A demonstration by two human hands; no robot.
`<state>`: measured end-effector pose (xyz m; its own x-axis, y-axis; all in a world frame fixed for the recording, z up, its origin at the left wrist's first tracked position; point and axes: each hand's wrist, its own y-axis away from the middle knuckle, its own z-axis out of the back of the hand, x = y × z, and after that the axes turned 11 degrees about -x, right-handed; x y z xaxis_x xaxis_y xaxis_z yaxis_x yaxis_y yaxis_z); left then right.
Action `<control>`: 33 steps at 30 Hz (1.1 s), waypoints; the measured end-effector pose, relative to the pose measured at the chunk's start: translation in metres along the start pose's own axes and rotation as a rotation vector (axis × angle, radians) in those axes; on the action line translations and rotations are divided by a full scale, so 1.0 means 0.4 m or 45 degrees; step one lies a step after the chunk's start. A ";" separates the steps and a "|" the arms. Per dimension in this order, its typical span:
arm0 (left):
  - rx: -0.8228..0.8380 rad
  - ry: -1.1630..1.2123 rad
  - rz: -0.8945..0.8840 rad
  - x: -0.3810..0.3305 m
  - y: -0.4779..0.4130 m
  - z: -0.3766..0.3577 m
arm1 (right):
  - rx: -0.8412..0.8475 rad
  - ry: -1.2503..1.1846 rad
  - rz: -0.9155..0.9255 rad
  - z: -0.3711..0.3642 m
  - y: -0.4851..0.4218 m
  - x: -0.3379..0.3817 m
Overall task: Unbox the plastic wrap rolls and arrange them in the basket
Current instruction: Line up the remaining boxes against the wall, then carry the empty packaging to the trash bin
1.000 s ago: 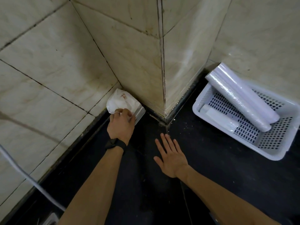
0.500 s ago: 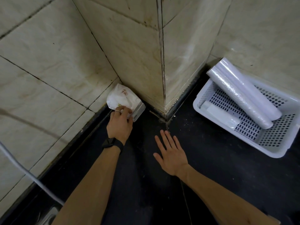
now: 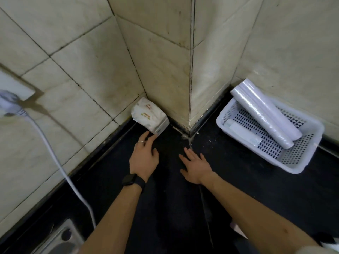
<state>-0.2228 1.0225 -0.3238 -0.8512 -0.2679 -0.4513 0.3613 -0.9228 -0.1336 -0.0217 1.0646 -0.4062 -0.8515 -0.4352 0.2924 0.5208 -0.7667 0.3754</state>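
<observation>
While both hands (image 3: 145, 158) (image 3: 197, 166) rest empty, three rolls (image 3: 264, 114) in one basket (image 3: 300, 162).

Two bare hands over a black desk (image 3: 238, 180) corner.
Left hand (image 3: 145, 158) fingers (image 3: 153, 139) touch a white paper packet (image 3: 149, 117); clear plastic wrap rolls (image 3: 264, 114) lean in a white perforated plastic basket (image 3: 297, 162).

Hidden/cut-off bits, placed rel. to the basket (image 3: 300, 165): the small roll (image 3: 244, 133) lying inside it is partly covered by the two long rolls (image 3: 266, 114) crossing over it, so its far end can't be seen. Well left of the basket, print on the white packet (image 3: 149, 117) is too small to read. Far left of the basket, the plug (image 3: 8, 105) and its socket plate are blurred and cut by the frame edge. Below-left of it, a metal fitting (image 3: 64, 239) is cut by the bottom edge. Below the basket, at the bottom-right corner, pale items (image 3: 328, 243) are cut off, unidentifiable.
</observation>
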 end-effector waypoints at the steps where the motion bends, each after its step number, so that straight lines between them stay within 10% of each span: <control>1: 0.014 0.019 0.000 -0.005 0.030 0.004 | -0.035 -0.076 -0.022 0.029 0.027 0.000; 9: 0.177 0.105 -0.164 -0.114 0.262 -0.042 | -0.654 -0.469 -0.265 0.059 0.501 -0.055; 21: 0.635 -0.052 -0.774 -0.462 0.595 -0.233 | -0.900 -0.515 -1.109 -0.136 1.050 -0.300; 33: 0.806 -0.574 -1.012 -0.590 0.678 -0.333 | -0.581 -0.400 -1.310 -0.247 1.215 -0.478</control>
<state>0.1269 0.8724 -0.3710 -0.8610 0.5053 -0.0582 -0.4989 -0.8167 0.2900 0.3882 0.7285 -0.3666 -0.7733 0.5767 0.2633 -0.5303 -0.8160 0.2299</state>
